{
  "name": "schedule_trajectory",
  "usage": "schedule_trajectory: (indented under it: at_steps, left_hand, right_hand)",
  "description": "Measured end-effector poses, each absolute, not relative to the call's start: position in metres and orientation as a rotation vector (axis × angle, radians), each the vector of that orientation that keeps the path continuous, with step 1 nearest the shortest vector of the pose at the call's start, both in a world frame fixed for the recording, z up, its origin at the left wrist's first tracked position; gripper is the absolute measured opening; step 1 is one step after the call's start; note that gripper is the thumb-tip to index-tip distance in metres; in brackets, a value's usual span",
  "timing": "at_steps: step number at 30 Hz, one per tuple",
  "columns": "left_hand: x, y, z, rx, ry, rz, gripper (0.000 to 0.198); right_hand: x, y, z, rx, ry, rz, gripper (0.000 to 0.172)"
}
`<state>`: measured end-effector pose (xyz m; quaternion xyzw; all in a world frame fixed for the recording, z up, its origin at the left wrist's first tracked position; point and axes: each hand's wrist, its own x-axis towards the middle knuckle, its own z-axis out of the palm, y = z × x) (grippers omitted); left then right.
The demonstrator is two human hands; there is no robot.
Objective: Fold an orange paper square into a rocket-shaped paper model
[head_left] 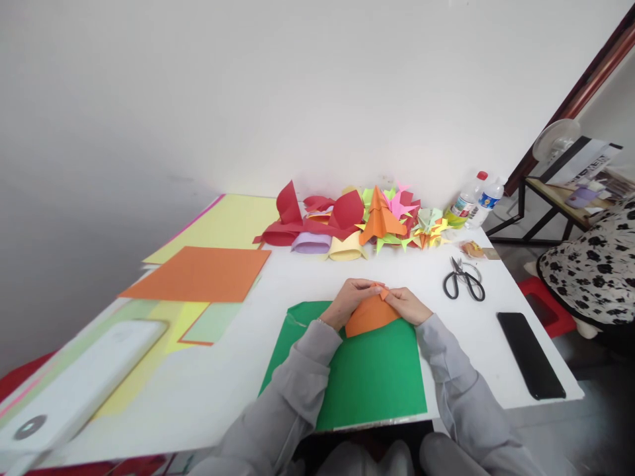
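Note:
A piece of orange paper (370, 320), partly folded, is held over a green sheet (374, 377) at the table's front. My left hand (351, 301) pinches its upper left part, and my right hand (405, 304) grips a small folded corner at the top right. The two sets of fingertips almost meet at the paper's top edge. The lower edge of the orange paper curves above the green sheet. Parts of the fold lie hidden behind my fingers.
Black-handled scissors (464, 281) and a black phone (530, 355) lie to the right. Folded paper shapes (342, 218) crowd the back, beside two bottles (464, 205). An orange sheet (198, 274) and a white device (79, 383) are at left. A person in patterned clothing (590, 264) sits at right.

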<state>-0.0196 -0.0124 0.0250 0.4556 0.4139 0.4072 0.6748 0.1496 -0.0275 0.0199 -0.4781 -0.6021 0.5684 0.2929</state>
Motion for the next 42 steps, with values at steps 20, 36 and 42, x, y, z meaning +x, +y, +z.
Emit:
schedule_trajectory:
  at_steps: [20,36,42]
  left_hand:
    - [-0.0183,-0.0121,0.0261,1.143,0.972,0.945,0.030]
    - [-0.0148,-0.0138,0.0258,1.161,0.981,0.947,0.023]
    - [-0.0143,-0.0137,0.0237,1.155,0.975,0.954,0.024]
  right_hand:
    - [0.1494,-0.0289,0.0207,-1.299,-1.368,1.722,0.046]
    - [0.1501,-0.0275,0.0166,-1.324,-1.366,1.674,0.047]
    - [0.1515,-0.0260,0.0170,-1.328,-1.364,1.681,0.049]
